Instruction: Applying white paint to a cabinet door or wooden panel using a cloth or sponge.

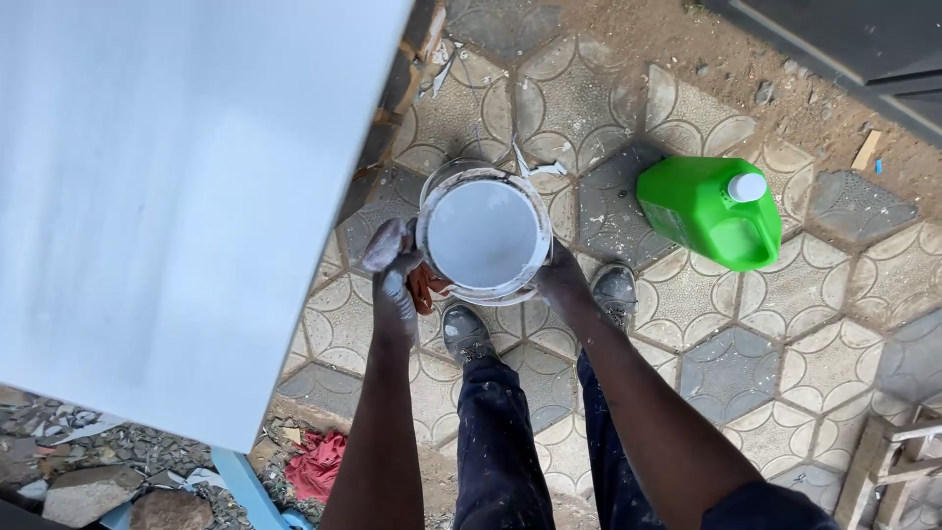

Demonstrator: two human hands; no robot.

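One paint bucket [484, 236], one green jug [708, 211], two shoes [465, 334], one white panel [167, 196].

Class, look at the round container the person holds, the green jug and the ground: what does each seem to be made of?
Round container: probably clear plastic, its see-through rim smeared with white paint. Green jug: glossy moulded plastic with a white screw cap. Ground: matt, gritty hexagonal paving blocks, likely concrete, with a stamped curved pattern.

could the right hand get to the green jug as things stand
Probably not right away: the right hand is on the paint bucket, helping the left hand hold it. The green jug lies on bare paving to its right, nothing between.
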